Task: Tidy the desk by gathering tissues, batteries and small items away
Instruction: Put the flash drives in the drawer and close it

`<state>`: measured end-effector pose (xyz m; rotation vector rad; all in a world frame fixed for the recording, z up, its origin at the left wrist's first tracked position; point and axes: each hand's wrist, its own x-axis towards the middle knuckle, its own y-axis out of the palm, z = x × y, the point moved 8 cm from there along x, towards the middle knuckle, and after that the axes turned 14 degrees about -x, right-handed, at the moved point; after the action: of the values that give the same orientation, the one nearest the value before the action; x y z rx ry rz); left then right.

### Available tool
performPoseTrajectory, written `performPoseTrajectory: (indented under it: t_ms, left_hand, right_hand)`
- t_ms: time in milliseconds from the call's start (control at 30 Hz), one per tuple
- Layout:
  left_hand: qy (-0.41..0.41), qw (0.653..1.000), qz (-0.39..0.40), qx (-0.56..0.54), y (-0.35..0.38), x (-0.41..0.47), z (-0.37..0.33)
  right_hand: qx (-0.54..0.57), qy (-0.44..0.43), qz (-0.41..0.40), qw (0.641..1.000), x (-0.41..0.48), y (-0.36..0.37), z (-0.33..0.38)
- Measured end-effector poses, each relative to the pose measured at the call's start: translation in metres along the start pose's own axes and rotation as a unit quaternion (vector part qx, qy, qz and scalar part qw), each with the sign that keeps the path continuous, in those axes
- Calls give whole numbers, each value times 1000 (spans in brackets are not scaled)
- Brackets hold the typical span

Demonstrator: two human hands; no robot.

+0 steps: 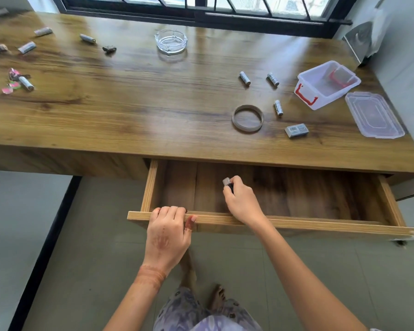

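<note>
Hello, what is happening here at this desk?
A person is tidying a wooden desk. The left hand grips the front edge of the open drawer, and the right hand holds a small item inside it. Batteries, a cardboard ring and an open plastic box remain on top.

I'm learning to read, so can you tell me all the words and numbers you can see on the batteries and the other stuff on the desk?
No text here can be read.
Batteries: dark print, too small and blurred.
Small grey box: a printed label, blurred.
Batteries at far left: print blurred.
Small item in the right hand: no text visible.
Plastic box, lid, ashtray, ring: no text visible.
</note>
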<state>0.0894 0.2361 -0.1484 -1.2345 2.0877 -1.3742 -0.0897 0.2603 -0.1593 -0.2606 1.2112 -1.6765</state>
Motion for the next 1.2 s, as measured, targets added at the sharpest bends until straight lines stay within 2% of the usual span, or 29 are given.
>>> performPoseTrajectory:
  t_ms: [133, 400, 600, 833, 933, 1067, 1200]
  left_hand:
    - [32, 999, -17, -6, -1, -21, -1]
    - [34, 998, -59, -5, 3, -40, -1]
    - [33, 997, -65, -8, 3, -41, 0]
    - [34, 996, -80, -7, 1, -40, -2]
    - [30, 996, -80, -6, 1, -39, -1]
    - [28, 997, -77, -8, 1, -40, -1]
    - [26, 998, -63, -13, 3, -41, -2]
  right_hand:
    - [2, 32, 75, 997, 10, 26, -2]
    - [121, 124, 80, 982, 23, 64, -20]
    - [88, 111, 55, 988, 32, 70, -20]
    - [109, 84, 47, 989, 30, 58, -27]
    - [103, 37, 12, 994, 14, 37, -20]
    - [-13, -34, -78, 996, -26, 5, -17]
    - [-121, -112, -235, 958, -79, -10, -19]
